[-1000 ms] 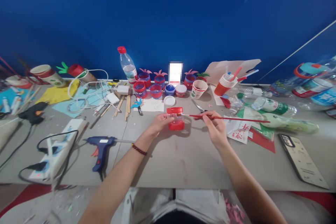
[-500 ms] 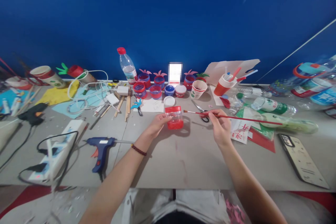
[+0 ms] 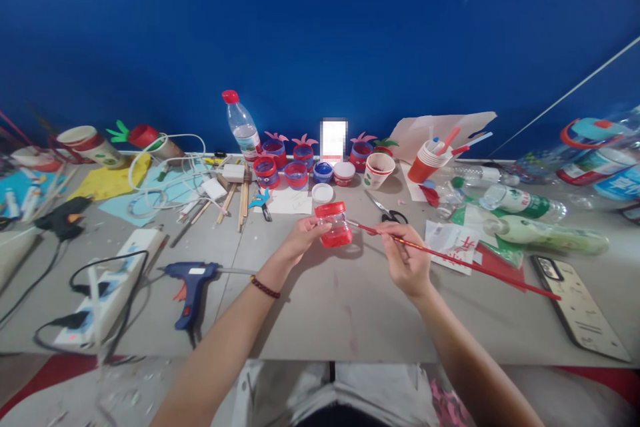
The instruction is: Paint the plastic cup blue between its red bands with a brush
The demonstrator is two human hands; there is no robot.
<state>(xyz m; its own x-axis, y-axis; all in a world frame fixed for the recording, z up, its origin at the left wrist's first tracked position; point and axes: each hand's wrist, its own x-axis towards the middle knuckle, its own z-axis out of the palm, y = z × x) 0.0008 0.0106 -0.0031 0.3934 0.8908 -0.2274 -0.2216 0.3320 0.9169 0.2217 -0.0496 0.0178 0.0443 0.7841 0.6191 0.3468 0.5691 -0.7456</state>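
Observation:
My left hand [image 3: 301, 240] is closed on the left side of a small clear plastic container [image 3: 334, 225] with red bands at its top and bottom. It is tilted slightly above the table. Between the fingers of my right hand [image 3: 406, 255] is a long red paintbrush [image 3: 465, 263], its tip at the container's right side; whether the bristles touch it I cannot tell. Behind the container lies a white jar lid [image 3: 323, 193]. An open pot of blue paint [image 3: 323, 172] and a red-and-white jar [image 3: 344, 173] stand farther back.
Scissors [image 3: 387, 208] lie just beyond my right hand. A blue glue gun [image 3: 193, 287] and a power strip [image 3: 111, 288] are at left, a phone [image 3: 575, 307] at right. Painted cups [image 3: 297, 175], a paper cup [image 3: 379, 171] and a tall bottle [image 3: 243, 127] line the back.
My right hand has moved left and toward me, bringing the brush tip to the container's side. The brush's rear end has swung lower. The container has tilted slightly.

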